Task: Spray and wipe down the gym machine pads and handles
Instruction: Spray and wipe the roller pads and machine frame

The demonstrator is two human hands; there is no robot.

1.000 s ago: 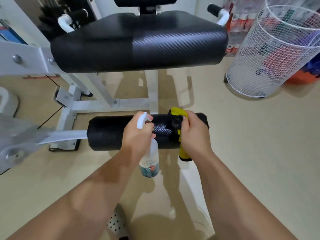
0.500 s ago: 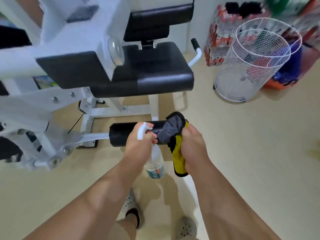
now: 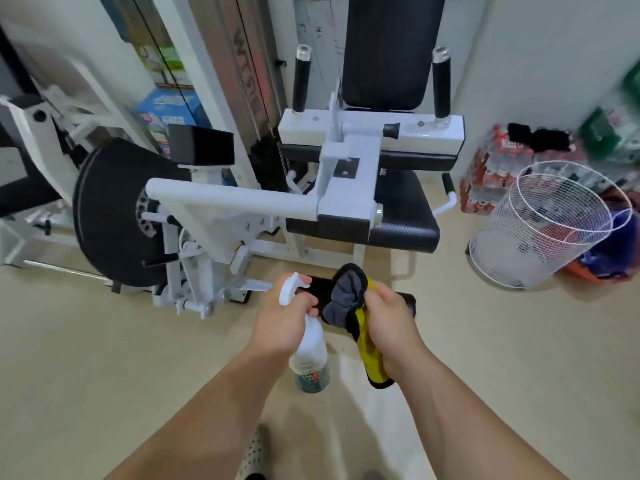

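Observation:
My left hand [image 3: 284, 323] grips a white spray bottle [image 3: 309, 362] by its trigger head, the bottle hanging down. A yellow and grey cloth [image 3: 349, 306] is bunched in my right hand [image 3: 388, 323], just right of the bottle. Both hands are held in front of the black roller pad [image 3: 408, 301] low on the machine, which is mostly hidden behind them. Beyond stand the black seat pad [image 3: 403, 220], the tall black backrest [image 3: 384, 50] and two upright black handles [image 3: 300, 84] [image 3: 441, 88]. A small side handle [image 3: 449, 183] sticks out right of the seat.
A white bar of the machine [image 3: 225, 197] crosses at mid height, with a black round weight cover [image 3: 110, 213] at the left. At the right a white wire basket [image 3: 550, 223] stands on the beige floor, with packs of bottles [image 3: 495, 171] behind it. My shoe [image 3: 254, 452] shows below.
The view has risen and pulled back, so the backrest and upright handles now show. My right hand has lifted the cloth off the roller pad and holds it bunched beside the bottle.

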